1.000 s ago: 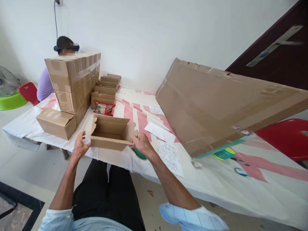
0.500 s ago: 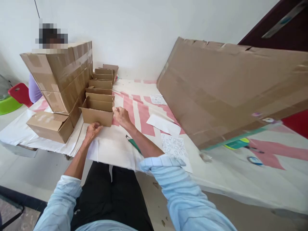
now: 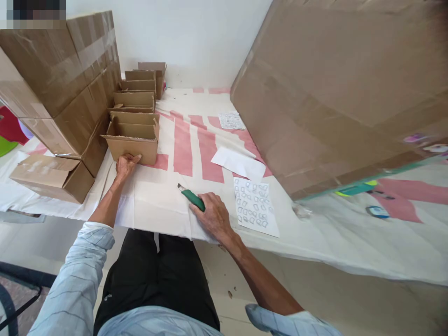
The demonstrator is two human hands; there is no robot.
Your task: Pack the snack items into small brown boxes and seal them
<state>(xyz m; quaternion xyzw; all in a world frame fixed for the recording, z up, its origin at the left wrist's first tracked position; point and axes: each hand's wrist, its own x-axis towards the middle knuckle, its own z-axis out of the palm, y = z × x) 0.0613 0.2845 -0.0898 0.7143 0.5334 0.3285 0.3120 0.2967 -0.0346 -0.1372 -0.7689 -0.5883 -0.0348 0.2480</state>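
Note:
My left hand [image 3: 126, 165] rests with its fingers flat against the front wall of an open small cardboard box [image 3: 135, 139], the nearest in a row of several open boxes [image 3: 136, 91] running toward the wall. My right hand [image 3: 214, 215] lies on a green utility knife [image 3: 192, 198] near the table's front edge, fingers curled over its handle. A sheet of small printed stickers [image 3: 255, 205] lies just to the right of that hand.
A stack of large taped cartons [image 3: 59, 79] stands at the left with a closed small box [image 3: 49, 176] in front of it. A big flat cardboard sheet [image 3: 336, 88] leans over the right side. White papers [image 3: 238, 163] and tape rolls [image 3: 376, 211] lie on the pink-striped white table cover [image 3: 196, 149].
The open box went from the table's front edge to the end of the row. My right hand then came back to the green knife; the left stays on the box.

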